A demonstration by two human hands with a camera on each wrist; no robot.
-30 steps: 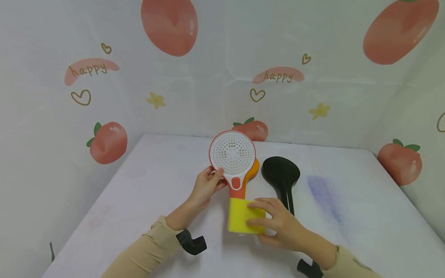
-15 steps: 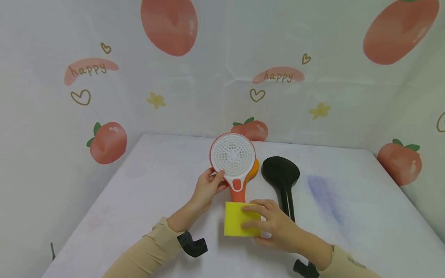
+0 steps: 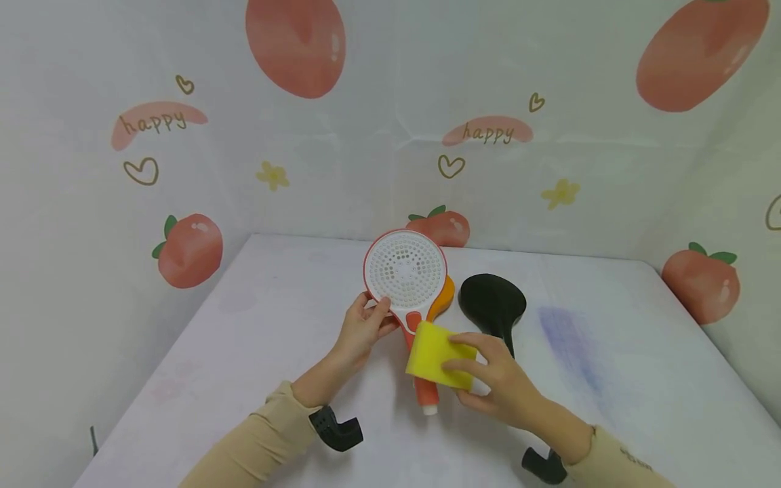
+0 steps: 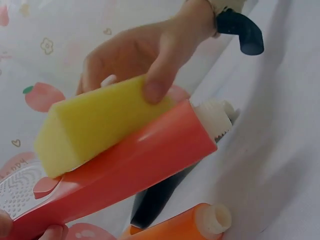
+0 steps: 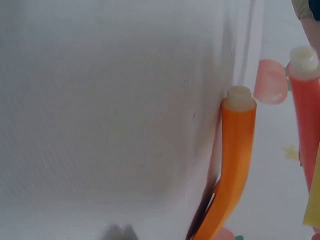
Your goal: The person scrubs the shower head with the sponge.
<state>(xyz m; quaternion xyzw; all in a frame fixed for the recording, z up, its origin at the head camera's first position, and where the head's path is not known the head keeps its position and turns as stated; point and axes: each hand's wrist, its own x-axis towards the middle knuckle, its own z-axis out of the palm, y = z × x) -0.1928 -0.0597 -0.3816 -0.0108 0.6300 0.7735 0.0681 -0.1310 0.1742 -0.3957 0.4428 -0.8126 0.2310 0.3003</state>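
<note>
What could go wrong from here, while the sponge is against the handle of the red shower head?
The left hand grips the red shower head only near its neck, so pressure on the handle might twist it.

The right hand pinches the sponge at one end; it could slip.

The orange shower head is close behind and might get bumped.

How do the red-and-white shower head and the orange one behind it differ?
The left hand holds the red shower head; no hand holds the orange one. The yellow sponge lies against the red one, not the orange one. The red one's perforated white face shows; the orange one's face is out of sight. Both end in a whitish fitting.
</note>
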